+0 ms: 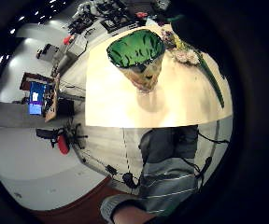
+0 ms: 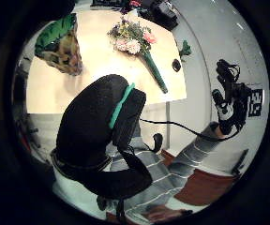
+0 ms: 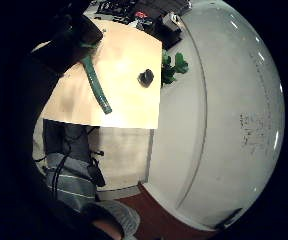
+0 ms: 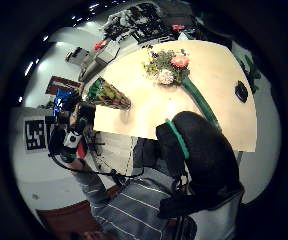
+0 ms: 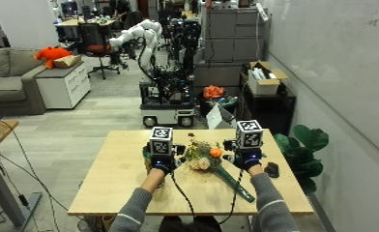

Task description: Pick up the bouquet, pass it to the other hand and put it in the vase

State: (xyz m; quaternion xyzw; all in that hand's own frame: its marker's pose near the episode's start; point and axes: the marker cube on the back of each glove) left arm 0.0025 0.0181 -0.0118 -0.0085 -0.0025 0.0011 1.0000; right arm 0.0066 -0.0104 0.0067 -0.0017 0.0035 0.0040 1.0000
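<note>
The bouquet lies on the wooden table, its pink, orange and white flowers towards the far side and its green wrapped stem pointing at the near right edge. A cone-shaped vase with a green inside and a patterned wall stands upright to the bouquet's left. In the outside view my left hand largely hides it. My left hand is raised above the table near the vase and holds nothing. My right hand is raised to the right of the flowers, its fingers relaxed and empty. The bouquet lies between the two hands.
A small black mouse-like object lies near the table's right edge. A potted plant stands on the floor beyond that edge, by the wall. A wheeled robot cart stands behind the table's far side.
</note>
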